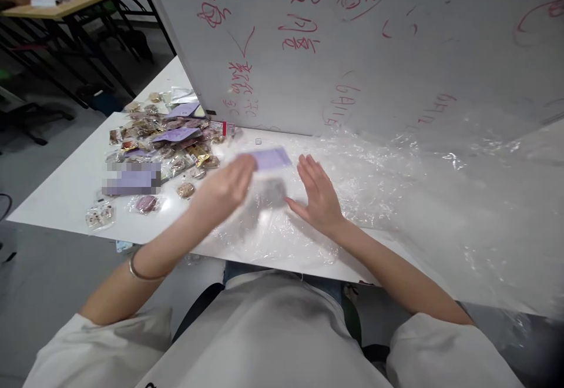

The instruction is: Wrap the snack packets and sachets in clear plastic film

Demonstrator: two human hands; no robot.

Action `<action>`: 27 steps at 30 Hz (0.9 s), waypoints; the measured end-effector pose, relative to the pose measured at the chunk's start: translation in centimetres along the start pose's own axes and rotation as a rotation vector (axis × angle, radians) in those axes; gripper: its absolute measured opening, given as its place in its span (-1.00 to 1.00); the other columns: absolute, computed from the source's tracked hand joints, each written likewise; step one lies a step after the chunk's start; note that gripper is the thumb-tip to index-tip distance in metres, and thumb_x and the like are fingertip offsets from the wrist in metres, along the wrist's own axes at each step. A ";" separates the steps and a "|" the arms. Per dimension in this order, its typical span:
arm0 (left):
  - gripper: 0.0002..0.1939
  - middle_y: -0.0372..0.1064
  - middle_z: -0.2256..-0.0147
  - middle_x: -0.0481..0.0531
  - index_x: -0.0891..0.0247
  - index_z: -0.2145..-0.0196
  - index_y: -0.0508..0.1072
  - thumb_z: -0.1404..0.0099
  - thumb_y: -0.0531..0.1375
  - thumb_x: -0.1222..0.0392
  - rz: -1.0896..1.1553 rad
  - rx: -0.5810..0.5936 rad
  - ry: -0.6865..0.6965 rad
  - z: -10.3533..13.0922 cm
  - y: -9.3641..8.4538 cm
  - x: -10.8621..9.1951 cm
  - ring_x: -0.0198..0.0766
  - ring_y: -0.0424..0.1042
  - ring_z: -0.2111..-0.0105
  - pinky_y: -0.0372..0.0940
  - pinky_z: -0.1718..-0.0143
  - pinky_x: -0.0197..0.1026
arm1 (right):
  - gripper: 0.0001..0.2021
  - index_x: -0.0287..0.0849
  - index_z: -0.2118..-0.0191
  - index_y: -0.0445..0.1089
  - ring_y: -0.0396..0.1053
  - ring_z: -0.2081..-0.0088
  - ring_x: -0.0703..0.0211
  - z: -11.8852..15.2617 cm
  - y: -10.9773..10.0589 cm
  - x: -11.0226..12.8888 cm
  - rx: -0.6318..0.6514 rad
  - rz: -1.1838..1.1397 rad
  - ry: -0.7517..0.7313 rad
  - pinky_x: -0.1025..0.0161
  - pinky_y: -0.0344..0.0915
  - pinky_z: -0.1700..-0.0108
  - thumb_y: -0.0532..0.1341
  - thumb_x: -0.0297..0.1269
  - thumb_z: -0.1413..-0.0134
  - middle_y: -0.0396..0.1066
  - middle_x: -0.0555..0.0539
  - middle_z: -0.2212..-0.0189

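Note:
My left hand (229, 182) is closed on the left end of a flat purple packet (272, 159), held over the table and slightly blurred. To the right of the packet, my right hand (319, 197) is open, fingers spread and raised, with nothing held. Between and below my hands lies thin clear plastic film (282, 232). A small greyish blurred item (275, 190) shows just under the packet; I cannot make out what it is.
A pile of small wrapped packets (176, 135) covers the table's left part, with a wrapped purple item (147, 203) near the front edge. A whiteboard (352, 53) with red writing stands behind. More clear plastic (462, 211) spreads to the right.

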State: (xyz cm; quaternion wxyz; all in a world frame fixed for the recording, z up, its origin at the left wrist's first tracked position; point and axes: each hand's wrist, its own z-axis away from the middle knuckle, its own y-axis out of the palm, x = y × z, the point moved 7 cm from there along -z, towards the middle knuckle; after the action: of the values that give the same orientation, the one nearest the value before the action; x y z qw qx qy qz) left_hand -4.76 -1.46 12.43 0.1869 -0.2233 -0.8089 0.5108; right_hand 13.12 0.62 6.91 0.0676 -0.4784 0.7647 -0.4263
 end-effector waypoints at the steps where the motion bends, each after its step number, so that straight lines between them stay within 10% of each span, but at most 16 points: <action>1: -0.46 0.48 0.01 0.31 0.45 -0.31 0.09 -0.41 -0.12 0.52 -0.020 -0.056 0.183 1.3 0.5 -2.5 -0.04 0.48 -0.04 0.47 0.02 0.01 | -0.16 -0.02 -0.45 -0.46 -0.12 -0.41 -0.05 -0.2 -0.4 0.8 -0.014 0.027 -0.081 -0.23 0.09 -0.35 0.16 -0.28 -0.31 0.04 -0.19 -0.37; 4: -0.47 0.48 0.00 0.33 0.60 -0.28 0.09 -0.38 0.01 0.49 -0.033 -0.153 0.446 5.1 2.7 -6.9 -0.06 0.45 -0.09 0.45 -0.07 -0.08 | -0.26 -0.14 -0.45 -0.30 0.20 -0.29 0.03 0.7 -0.6 2.8 0.048 0.036 -0.273 -0.13 0.23 -0.31 0.10 -0.47 -0.31 0.34 -0.18 -0.19; 8: -0.54 0.44 -0.06 0.31 0.54 -0.22 0.21 -0.40 0.08 0.37 0.039 -0.097 0.502 7.9 4.4 -7.1 -0.04 0.36 -0.17 0.38 -0.16 -0.03 | -0.51 -0.24 -0.30 0.20 0.40 -0.14 0.06 3.8 0.2 3.9 0.184 0.033 -0.507 0.01 0.38 -0.21 0.12 -0.54 -0.28 0.49 -0.15 -0.04; 11: -0.55 0.40 -0.11 0.24 0.37 -0.23 0.23 -0.41 0.09 0.29 0.074 -0.037 0.290 8.9 3.5 -1.6 -0.06 0.35 -0.17 0.39 -0.13 0.02 | -0.56 -0.27 -0.23 0.30 0.24 -0.26 -0.01 5.4 1.2 2.4 0.282 0.016 -0.451 -0.03 0.34 -0.24 0.09 -0.59 -0.27 0.40 -0.19 -0.14; 15: -0.42 -0.02 -0.36 0.24 0.22 -0.30 0.15 -0.37 0.14 0.17 -0.120 0.248 -0.446 12.5 2.5 13.2 0.23 -0.01 -0.34 0.07 -0.23 0.38 | -0.42 -0.14 -0.28 0.25 0.09 -0.34 0.09 6.4 2.4 0.1 0.432 -0.136 -0.258 -0.03 0.29 -0.27 -0.05 -0.70 -0.23 0.31 -0.08 -0.22; 18: -0.33 -0.18 -0.40 0.29 0.30 -0.35 0.06 -0.37 0.12 0.07 -0.077 0.471 -0.745 16.6 3.0 21.2 0.34 -0.14 -0.35 -0.01 -0.19 0.46 | -0.38 -0.12 -0.29 0.23 0.05 -0.35 0.07 6.7 2.7 -0.4 0.471 -0.219 -0.188 -0.07 0.25 -0.30 -0.05 -0.70 -0.19 0.28 -0.06 -0.24; 22: -0.38 0.01 -0.36 0.18 0.26 -0.32 0.16 -0.35 0.12 0.14 0.038 0.495 -0.761 18.5 4.4 25.2 0.10 0.12 -0.28 0.12 -0.23 0.13 | -0.38 -0.03 -0.31 0.21 0.05 -0.36 0.07 6.9 2.8 -0.6 0.460 -0.276 -0.127 -0.12 0.20 -0.32 -0.04 -0.66 -0.22 0.26 -0.01 -0.25; 27: -0.53 0.35 -0.19 0.09 0.22 -0.19 0.36 -0.38 0.10 0.07 0.038 0.394 -0.839 18.7 3.2 25.5 -0.02 0.39 -0.09 0.33 -0.06 0.04 | -0.42 -0.01 -0.30 0.22 0.04 -0.36 0.09 6.8 2.8 -0.7 0.486 -0.315 -0.093 -0.11 0.14 -0.35 -0.05 -0.61 -0.27 0.25 0.00 -0.26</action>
State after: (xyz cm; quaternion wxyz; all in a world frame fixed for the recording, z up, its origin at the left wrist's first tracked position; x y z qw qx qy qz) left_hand -35.29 -0.08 3.77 -0.1271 0.0279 -0.6980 0.7042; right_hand 15.13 -2.31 0.40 0.1481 -0.5801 0.5526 -0.5798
